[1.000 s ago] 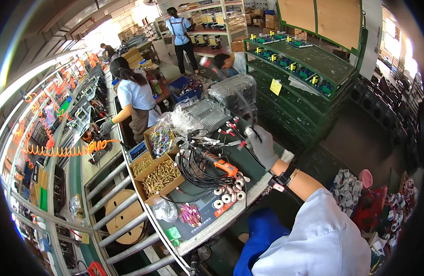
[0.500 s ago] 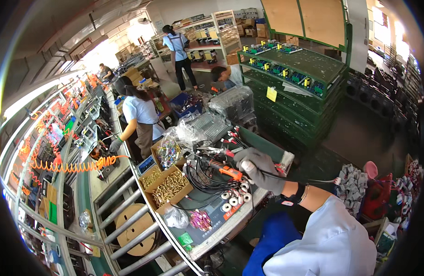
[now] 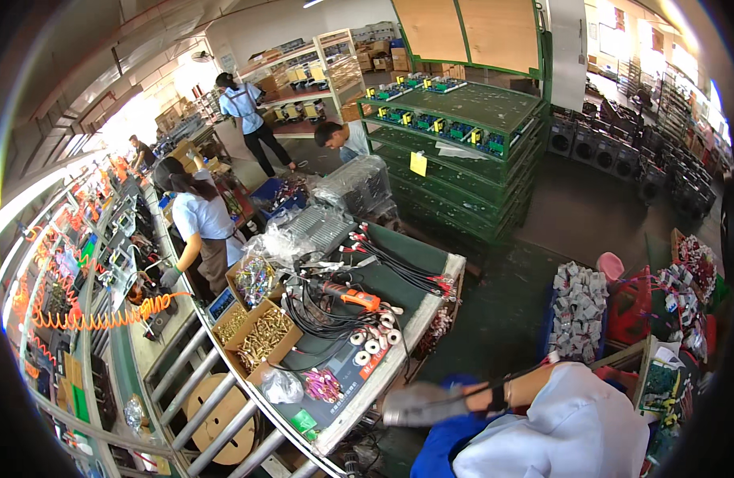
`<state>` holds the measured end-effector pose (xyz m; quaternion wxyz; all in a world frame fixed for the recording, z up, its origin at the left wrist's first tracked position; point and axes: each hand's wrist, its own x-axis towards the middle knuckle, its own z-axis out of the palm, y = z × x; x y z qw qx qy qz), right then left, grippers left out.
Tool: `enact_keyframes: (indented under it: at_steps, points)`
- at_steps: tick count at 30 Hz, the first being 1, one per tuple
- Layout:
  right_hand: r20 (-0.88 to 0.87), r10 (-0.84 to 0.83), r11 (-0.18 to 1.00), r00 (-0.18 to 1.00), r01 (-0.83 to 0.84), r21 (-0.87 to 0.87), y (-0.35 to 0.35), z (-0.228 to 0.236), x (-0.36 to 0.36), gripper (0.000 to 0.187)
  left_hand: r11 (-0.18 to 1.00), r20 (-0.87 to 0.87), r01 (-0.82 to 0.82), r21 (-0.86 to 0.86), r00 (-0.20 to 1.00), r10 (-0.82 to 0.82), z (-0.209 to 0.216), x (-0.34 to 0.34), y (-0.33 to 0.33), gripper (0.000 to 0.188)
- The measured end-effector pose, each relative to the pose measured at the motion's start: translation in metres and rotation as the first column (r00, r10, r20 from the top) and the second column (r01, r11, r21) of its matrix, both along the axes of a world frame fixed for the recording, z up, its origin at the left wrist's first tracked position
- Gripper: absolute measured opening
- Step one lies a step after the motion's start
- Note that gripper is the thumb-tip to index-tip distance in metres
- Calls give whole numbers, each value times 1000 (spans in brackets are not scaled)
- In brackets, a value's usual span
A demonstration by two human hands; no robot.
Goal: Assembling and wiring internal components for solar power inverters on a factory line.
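Observation:
My right hand [image 3: 424, 404], in a grey glove, is low in front of my blue clothing, just off the workbench's near right corner. Motion smears its fingers. A thin black cable [image 3: 517, 374] with a reddish, pale end trails from it along my forearm, so the hand seems closed round it. My left hand is out of view. On the bench [image 3: 415, 253] lie a coil of black cables [image 3: 307, 312], an orange-and-black hand tool [image 3: 359, 298] and several white rings [image 3: 372, 346]. Further back, black cables with red-and-white ends [image 3: 399, 267] lie in a bundle.
Cardboard boxes of brass-coloured fasteners [image 3: 263, 338] stand at the bench's left, near pink-purple parts [image 3: 323, 385] and a clear bag [image 3: 282, 386]. A roller conveyor [image 3: 188, 350] runs alongside. Grey connectors [image 3: 578, 307] fill a bin at right. A green rack [image 3: 463, 167] stands behind; co-workers are beyond.
My right hand has moved from above the bench's cables down toward my body, with the black cable trailing. The orange-and-black tool now lies uncovered. The whole view has shifted.

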<state>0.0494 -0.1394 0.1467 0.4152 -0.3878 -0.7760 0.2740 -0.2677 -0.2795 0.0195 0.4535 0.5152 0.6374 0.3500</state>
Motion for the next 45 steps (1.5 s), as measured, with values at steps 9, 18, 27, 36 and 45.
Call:
enact_keyframes:
  at_steps: [9,18,27,36,45]
  points:
    - [-187,506,805,842,-539,-247,-36,3,-67,38,952,171,292,-86,946,-275,115,49,32,47]
    - [-156,545,698,824,-549,-459,-53,-20,-75,35,919,334,128,-374,943,5,79,40,-17,35]
    - [-114,601,749,791,-607,-267,-51,16,-86,34,997,216,-74,9,974,70,80,39,-20,61]
    - [-167,570,784,804,-594,-183,-70,8,-79,36,965,234,77,-250,972,-17,65,30,-9,48]
    - [-395,75,885,916,-243,-396,-81,-1,-10,40,785,258,491,-377,870,-420,43,67,64,38]
